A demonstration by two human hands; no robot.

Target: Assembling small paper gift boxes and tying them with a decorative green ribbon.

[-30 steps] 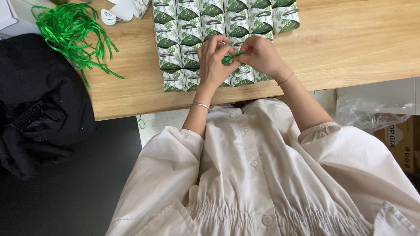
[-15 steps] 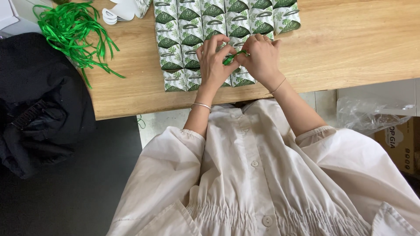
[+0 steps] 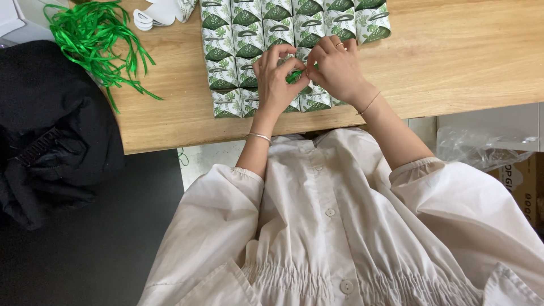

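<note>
Two hands: my left hand (image 3: 273, 76) and right hand (image 3: 339, 68) pinched a green ribbon (image 3: 294, 75) over patterned boxes (image 3: 249, 34) on the desk (image 3: 453, 51); keeping it taut seemed wise.

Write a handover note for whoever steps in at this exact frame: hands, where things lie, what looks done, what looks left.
Left hand and right hand: fingertips meet over a piece of green ribbon, pinching it above the green-and-white patterned boxes.
Boxes lie in close rows on the wooden table, near its front edge.
Loose green ribbon pile lies at the table's far left; white paper pieces beside it.
Done: boxes laid out in rows.
Left: ribbon in hand looks unfinished; no other ribbons visible on the boxes.
</note>
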